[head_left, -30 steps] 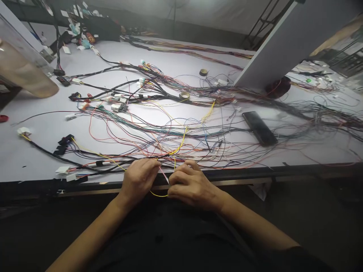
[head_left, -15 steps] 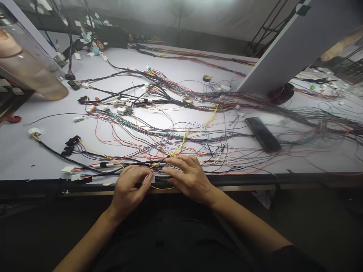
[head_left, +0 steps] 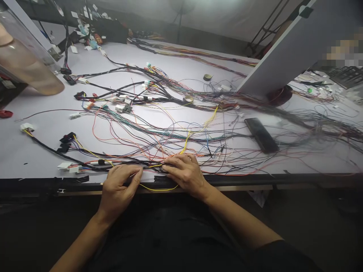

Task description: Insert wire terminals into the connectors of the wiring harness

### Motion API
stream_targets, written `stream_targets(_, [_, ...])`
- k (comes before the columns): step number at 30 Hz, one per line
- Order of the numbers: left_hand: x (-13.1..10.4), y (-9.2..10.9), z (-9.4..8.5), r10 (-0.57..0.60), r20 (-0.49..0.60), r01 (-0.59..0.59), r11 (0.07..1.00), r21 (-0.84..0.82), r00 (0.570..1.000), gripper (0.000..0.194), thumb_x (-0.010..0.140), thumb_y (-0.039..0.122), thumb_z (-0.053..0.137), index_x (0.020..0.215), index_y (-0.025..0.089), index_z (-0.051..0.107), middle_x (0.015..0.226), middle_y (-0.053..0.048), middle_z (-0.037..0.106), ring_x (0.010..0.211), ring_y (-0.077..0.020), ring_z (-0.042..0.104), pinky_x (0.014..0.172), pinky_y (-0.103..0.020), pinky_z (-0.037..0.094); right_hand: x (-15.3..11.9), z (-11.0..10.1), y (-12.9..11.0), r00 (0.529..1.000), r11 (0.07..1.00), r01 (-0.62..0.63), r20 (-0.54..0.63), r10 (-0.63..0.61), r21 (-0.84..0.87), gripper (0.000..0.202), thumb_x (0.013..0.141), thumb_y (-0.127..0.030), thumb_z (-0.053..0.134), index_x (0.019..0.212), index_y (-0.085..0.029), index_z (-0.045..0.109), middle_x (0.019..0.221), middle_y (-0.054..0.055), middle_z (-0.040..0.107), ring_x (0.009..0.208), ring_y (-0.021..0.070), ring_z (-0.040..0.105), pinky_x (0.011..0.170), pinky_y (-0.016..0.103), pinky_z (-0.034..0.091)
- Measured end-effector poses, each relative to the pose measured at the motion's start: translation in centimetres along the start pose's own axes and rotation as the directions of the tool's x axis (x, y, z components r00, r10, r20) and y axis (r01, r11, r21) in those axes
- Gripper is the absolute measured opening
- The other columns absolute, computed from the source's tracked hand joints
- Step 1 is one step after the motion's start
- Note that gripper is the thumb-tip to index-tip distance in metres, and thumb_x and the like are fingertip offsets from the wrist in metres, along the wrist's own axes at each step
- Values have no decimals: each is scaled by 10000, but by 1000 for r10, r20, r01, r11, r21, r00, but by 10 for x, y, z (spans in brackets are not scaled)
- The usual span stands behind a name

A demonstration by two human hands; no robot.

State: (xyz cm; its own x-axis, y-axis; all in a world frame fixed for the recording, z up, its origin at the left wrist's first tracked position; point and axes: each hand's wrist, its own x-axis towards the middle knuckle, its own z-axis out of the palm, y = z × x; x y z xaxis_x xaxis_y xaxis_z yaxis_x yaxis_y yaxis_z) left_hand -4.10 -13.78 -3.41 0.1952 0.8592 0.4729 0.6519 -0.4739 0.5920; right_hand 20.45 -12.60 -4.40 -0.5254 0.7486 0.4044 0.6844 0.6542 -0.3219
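Note:
At the table's front edge my left hand (head_left: 120, 187) pinches the near wire bundle, thumb and forefinger closed together. To its right, my right hand (head_left: 185, 173) has its fingers closed over the same wire bundle (head_left: 153, 165). A yellow wire (head_left: 159, 189) loops down between the two hands, over the edge. White connectors (head_left: 69, 167) end the bundle on the left, with black connectors (head_left: 67, 141) a little behind them. Yellow wires (head_left: 186, 141) rise from behind my right hand.
A phone (head_left: 261, 135) lies on wires at the right. Tape rolls (head_left: 188, 99) sit among the harnesses. A clear bottle (head_left: 31, 68) is at the left, and a slanting white panel (head_left: 286, 45) stands at the right. More wire harnesses (head_left: 170, 99) spread behind.
My left hand has moved left along the bundle, widening the gap between the hands. My right hand has shifted slightly left, its fingers closer together. The view has shifted a little.

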Motion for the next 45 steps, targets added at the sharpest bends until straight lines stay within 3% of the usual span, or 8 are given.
stream_targets(7, [-1, -5, 3, 8, 2, -8, 999, 35, 1000, 57, 830, 135, 642, 857, 183, 654, 893, -52, 676, 856, -185, 631, 814, -356, 480, 1, 2, 0, 1000, 1000, 4, -15, -4, -8, 190, 959, -334, 580, 1097, -259, 687, 1208, -5, 682, 1115, 178, 549, 922, 372, 326])
stream_targets(17, [-1, -5, 2, 42, -4, -41, 992, 115, 999, 69, 833, 172, 641, 888, 210, 661, 927, -50, 686, 890, -214, 641, 848, -386, 455, -3, 5, 1, 1000, 1000, -25, 5, 25, -2, 138, 962, -310, 578, 985, -265, 706, 1142, -20, 706, 1034, 153, 570, 923, 377, 293])
stream_targets(20, [4, -7, 4, 126, 49, -133, 971, 200, 991, 260, 833, 196, 646, 1090, 237, 650, 1150, -86, 671, 1068, -264, 620, 971, -445, 414, -2, 4, 0, 999, 1000, -24, 34, 24, -6, 134, 957, -299, 581, 980, -252, 704, 1155, -5, 698, 1047, 162, 556, 906, 372, 307])
stream_targets(24, [7, -14, 9, 219, 205, -267, 932, 245, 954, 528, 882, 229, 588, 1394, 228, 462, 1376, -139, 555, 1274, -299, 514, 1107, -532, 308, 1, -1, 0, 999, 1000, 9, 43, -9, 2, 136, 953, -305, 580, 1000, -234, 686, 1174, 6, 691, 1049, 177, 550, 905, 377, 325])
stream_targets(30, [2, -24, 11, 248, 221, -299, 924, 237, 943, 499, 889, 215, 578, 1378, 230, 479, 1311, -110, 613, 1260, -276, 533, 1120, -516, 318, 16, -8, 4, 1000, 999, 10, -4, -10, 37, 185, 956, -328, 570, 1062, -204, 657, 1157, 31, 689, 1015, 177, 573, 883, 359, 376])
stream_targets(34, [2, -23, 9, 261, 202, -306, 922, 239, 944, 461, 873, 187, 601, 1325, 210, 514, 1249, -109, 644, 1201, -267, 568, 1095, -499, 351, 26, -5, 10, 1000, 1000, -21, 17, 22, -22, 265, 952, -333, 574, 1174, -199, 628, 1229, 73, 651, 1109, 209, 541, 915, 374, 393])
stream_targets(39, [3, -16, 5, 230, 167, -267, 931, 251, 959, 411, 857, 197, 630, 1262, 225, 565, 1140, -92, 674, 1085, -262, 607, 1008, -464, 415, 18, -3, 12, 994, 998, -10, 106, 16, -64, 253, 960, -357, 555, 1159, -229, 644, 1171, 63, 655, 1036, 205, 544, 898, 382, 383])
stream_targets(45, [4, -13, 4, 226, 160, -258, 940, 222, 961, 397, 849, 187, 641, 1240, 212, 575, 1107, -94, 673, 1054, -261, 601, 939, -432, 448, 13, -8, 8, 995, 996, -28, 96, 36, -85, 203, 941, -332, 592, 1092, -225, 675, 1076, 53, 666, 952, 189, 541, 852, 366, 359])
